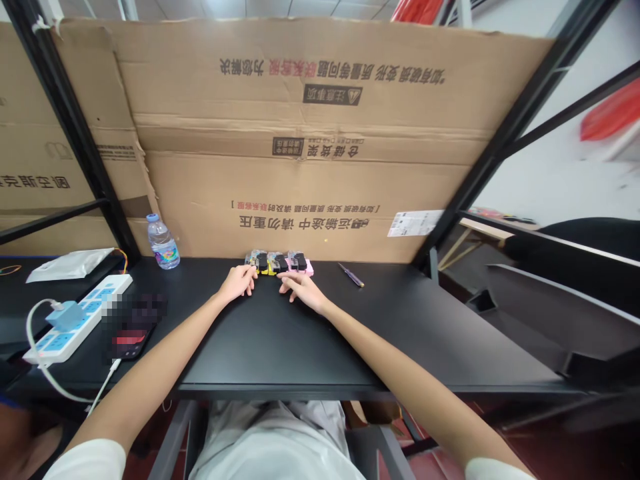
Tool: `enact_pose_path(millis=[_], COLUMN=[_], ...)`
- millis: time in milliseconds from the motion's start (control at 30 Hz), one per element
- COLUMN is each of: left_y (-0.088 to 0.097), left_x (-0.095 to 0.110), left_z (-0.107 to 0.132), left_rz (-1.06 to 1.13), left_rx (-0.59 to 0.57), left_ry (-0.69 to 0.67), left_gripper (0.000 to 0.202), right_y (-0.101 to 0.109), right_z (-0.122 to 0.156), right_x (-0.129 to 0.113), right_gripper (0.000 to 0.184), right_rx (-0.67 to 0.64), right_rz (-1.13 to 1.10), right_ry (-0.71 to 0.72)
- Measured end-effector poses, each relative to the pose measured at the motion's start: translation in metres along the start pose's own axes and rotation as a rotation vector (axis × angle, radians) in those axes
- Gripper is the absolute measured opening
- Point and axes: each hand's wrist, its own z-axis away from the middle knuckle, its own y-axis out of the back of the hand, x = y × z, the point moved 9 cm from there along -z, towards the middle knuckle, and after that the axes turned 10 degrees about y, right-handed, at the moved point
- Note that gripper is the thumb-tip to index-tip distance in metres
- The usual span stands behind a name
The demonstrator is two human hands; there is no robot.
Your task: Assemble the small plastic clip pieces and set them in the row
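Black desk top (280, 347) carries, near its far edge, a row of small plastic cartridges (279, 263), probably for ink, with black, yellow and pink parts showing. They seem light, stiff and a little slippery, and because they stand close together, the narrow sides at each end of the row look like the best place to take hold of them. Small clips or tabs on them could be fragile, but this is hard to judge from this view. The left hand (239, 283) is at the left end of the row and the right hand (305, 291) is at its near side toward the right. Both hands lie low and open with the fingers loosely apart, and the fingertips touch or nearly touch the row, but they do not seem to grip anything. Just right of the row lies a small screwdriver (351, 275). A large cardboard sheet (300, 133) stands directly behind the row and limits access from the far side. Farther left are a plastic water bottle (163, 243), a white power strip (77, 319) with a blue charger (65, 315), and a phone (131, 343), partly blurred.
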Motion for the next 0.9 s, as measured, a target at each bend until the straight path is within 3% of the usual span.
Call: enact_pose_path(millis=[200, 367, 433, 500, 567, 633, 767, 900], left_y=[-0.005, -0.007, -0.002, 0.013, 0.032, 0.044, 0.043, 0.030], left_x=[0.012, 0.012, 0.017, 0.020, 0.019, 0.012, -0.002, -0.007], left_z=[0.007, 0.010, 0.014, 0.019, 0.021, 0.020, 0.008, 0.001], left_rz=[-0.092, -0.173, -0.237, -0.326, -0.408, -0.444, -0.479, -0.543], left_rx=[-0.041, -0.060, -0.011, 0.138, 0.323, 0.424, 0.410, 0.308], left_ry=[-0.136, -0.112, -0.156, -0.196, -0.180, -0.116, -0.071, -0.085], left_gripper=[0.026, 0.032, 0.029, 0.025, 0.021, 0.023, 0.051, 0.063], right_y=[0.003, 0.008, 0.028, 0.060, 0.092, 0.115, 0.124, 0.102], right_z=[-0.010, -0.006, -0.005, 0.000, 0.008, 0.013, 0.012, 0.000], right_x=[0.014, 0.008, -0.002, -0.012, -0.014, -0.002, 0.036, 0.044], right_gripper=[0.073, 0.070, 0.056, 0.042, 0.038, 0.043, 0.058, 0.063], right_rx=[-0.032, 0.013, 0.146, 0.355, 0.527, 0.597, 0.529, 0.407], right_rz=[-0.008, 0.049, 0.118, 0.193, 0.223, 0.223, 0.314, 0.317], right_ry=[-0.011, 0.028, 0.092, 0.173, 0.221, 0.180, -0.044, 0.013])
